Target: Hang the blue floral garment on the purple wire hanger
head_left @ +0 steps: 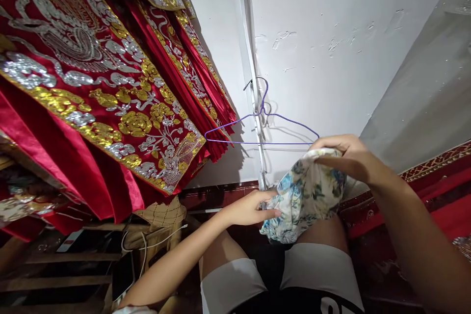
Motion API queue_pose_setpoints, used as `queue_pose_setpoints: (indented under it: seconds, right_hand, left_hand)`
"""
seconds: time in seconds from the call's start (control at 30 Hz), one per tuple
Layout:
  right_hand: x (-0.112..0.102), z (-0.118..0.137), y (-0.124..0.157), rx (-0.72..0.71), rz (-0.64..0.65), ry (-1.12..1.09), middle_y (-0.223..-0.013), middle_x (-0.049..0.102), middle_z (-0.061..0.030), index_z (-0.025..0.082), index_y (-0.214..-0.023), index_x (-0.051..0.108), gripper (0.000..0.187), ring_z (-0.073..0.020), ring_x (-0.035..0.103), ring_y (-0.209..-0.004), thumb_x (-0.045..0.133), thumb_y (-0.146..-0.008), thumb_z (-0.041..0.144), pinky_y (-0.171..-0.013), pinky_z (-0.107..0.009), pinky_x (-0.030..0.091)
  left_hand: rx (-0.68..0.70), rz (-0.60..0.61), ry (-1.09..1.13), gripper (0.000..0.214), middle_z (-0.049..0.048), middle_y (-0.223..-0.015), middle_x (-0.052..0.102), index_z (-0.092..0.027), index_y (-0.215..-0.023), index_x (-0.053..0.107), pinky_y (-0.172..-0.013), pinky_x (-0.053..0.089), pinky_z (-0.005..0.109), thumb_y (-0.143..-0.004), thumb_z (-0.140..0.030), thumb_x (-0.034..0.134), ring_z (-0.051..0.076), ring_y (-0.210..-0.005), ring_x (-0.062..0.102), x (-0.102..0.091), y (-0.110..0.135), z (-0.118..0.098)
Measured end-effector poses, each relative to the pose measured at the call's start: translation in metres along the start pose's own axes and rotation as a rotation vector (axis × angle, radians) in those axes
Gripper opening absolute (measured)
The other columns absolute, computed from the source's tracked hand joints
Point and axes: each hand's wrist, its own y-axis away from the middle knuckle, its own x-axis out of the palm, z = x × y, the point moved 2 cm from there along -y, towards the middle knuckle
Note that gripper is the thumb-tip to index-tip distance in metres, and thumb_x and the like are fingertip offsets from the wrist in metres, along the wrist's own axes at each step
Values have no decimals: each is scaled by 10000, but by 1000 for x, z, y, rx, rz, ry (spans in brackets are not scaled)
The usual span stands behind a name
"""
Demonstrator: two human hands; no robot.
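A white cloth garment with blue and green flowers [294, 201] hangs bunched in front of my lap, between both hands. My left hand [253, 207] pinches its lower left side, thumb on the near face. Higher up on the right, my right hand [342, 154] grips the garment's upper edge, and its fingers are partly hidden by the cloth. Just above the garment, a purple hanger [263, 113] hangs with nothing on it, its right corner close behind my right hand.
A white vertical pole [248, 34] runs down the pale wall [312, 24]. Red cloth with gold and silver sequins [140, 108] fills the left. Below it are wooden slats [66, 282] and a white cable [145, 245]. Red patterned fabric [434, 201] lies at right.
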Motion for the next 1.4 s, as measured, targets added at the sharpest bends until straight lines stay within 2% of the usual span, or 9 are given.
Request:
queue_pose_setpoints:
  seconds: [0.1,0.3,0.37,0.47,0.57,0.67,0.83,1.07,1.4]
  right_hand:
    - [-3,-27,-10,56,-230,40,-1056,768,-98,211,-1090,783,342,-291,709,-985,741,-774,336,-847,-376,557]
    - [65,-84,-41,129,-54,-40,-1527,568,-67,280,-1417,628,554,-310,439,-1473,620,-872,377,-1202,-450,339]
    - [76,-93,-52,84,-70,27,-1451,634,-68,271,-1357,669,491,-303,525,-1394,572,-880,338,-1142,-427,398]
    - [69,-101,-60,40,-125,251,-1041,786,-57,251,-1135,762,397,-259,695,-915,524,-816,238,-835,-342,497]
    - [46,-104,-52,74,-191,419,-640,682,1,246,-991,772,371,-194,534,-574,534,-709,205,-597,-282,371]
    - [29,-94,-36,70,-198,439,-609,647,8,239,-955,770,360,-178,494,-559,534,-684,234,-570,-275,327]
    - [15,-63,-15,169,-186,513,-621,648,-1,250,-903,769,357,-186,499,-586,514,-654,258,-573,-281,325]
    - [7,-51,-16,246,-162,612,-627,645,-8,255,-944,769,425,-197,503,-597,506,-610,230,-580,-286,320]
    - [16,-57,-20,202,-102,593,-683,670,-12,252,-948,753,404,-194,505,-626,521,-620,208,-582,-283,312]
  left_hand:
    - [-69,59,-131,352,20,-858,682,-143,-930,681,-770,482,258,-989,-459,539,177,-802,601,-14,20,2]
    - [-440,46,-775,180,72,-746,682,-186,-826,619,-692,455,317,-946,-295,542,248,-697,653,-47,57,4]
    - [-543,-58,-941,97,120,-803,715,-187,-903,623,-755,484,361,-919,-203,529,302,-774,701,-61,63,6]
    - [-591,-218,-1041,137,153,-901,732,-183,-972,602,-848,499,394,-903,-137,493,319,-889,722,-88,66,10]
    - [-497,-348,-985,150,133,-981,722,-198,-970,574,-866,506,378,-894,-132,462,283,-921,705,-116,66,15]
    - [-342,-500,-905,187,114,-993,682,-212,-961,540,-838,519,379,-871,-114,408,269,-921,672,-133,63,17]
    - [-136,-610,-900,203,107,-1043,645,-223,-961,490,-877,537,397,-853,-104,367,266,-989,650,-122,53,4]
    - [-277,-496,-1070,238,197,-1247,642,-183,-1071,518,-940,577,485,-845,-145,453,353,-1161,662,-93,64,-10]
    - [-268,-468,-1210,177,211,-1450,581,-174,-957,609,-1054,557,493,-931,-279,468,365,-1276,638,-97,91,-23]
